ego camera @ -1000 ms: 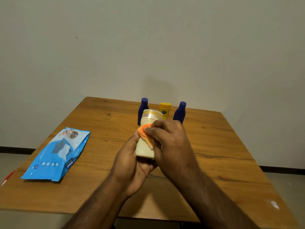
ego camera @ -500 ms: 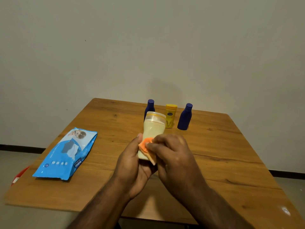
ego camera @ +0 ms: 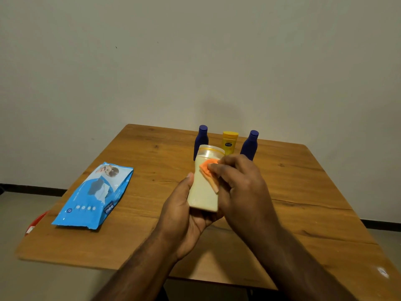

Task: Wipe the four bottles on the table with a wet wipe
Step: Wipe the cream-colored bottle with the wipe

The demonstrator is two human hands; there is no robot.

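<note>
- My left hand (ego camera: 184, 213) gripped the cream bottle (ego camera: 205, 187) from below and from its left side, thumb curled up along the bottle's left edge, the base seated in the palm.
- The cream bottle was held above the desk (ego camera: 303, 192), roughly upright and leaning slightly away from me, its pale cap at the top.
- My right hand (ego camera: 240, 187) pinched the orange wipe (ego camera: 209, 172) with curled fingers and pressed it against the bottle's upper front, just under the cap.
- The wipe lay between my right fingertips and the bottle, one folded corner trailing down the bottle's right side.
- The two hands were close together, one on each side of the bottle, the right a little higher than the left.
- Three more bottles stood upright in a row near the far edge of the desk, behind the held one: a left blue bottle (ego camera: 201, 140), a yellow bottle (ego camera: 229, 142) in the middle, and a right blue bottle (ego camera: 250, 144).
- The left blue bottle was partly hidden behind the cream bottle's cap; the right blue bottle's base was hidden behind my right hand.
- A blue wipes pack (ego camera: 93, 196) lay flat on the left part of the desk, well apart from both hands.
- A red object (ego camera: 35, 222) showed past the desk's left edge, beside the pack's near corner; I could not tell what it was.
</note>
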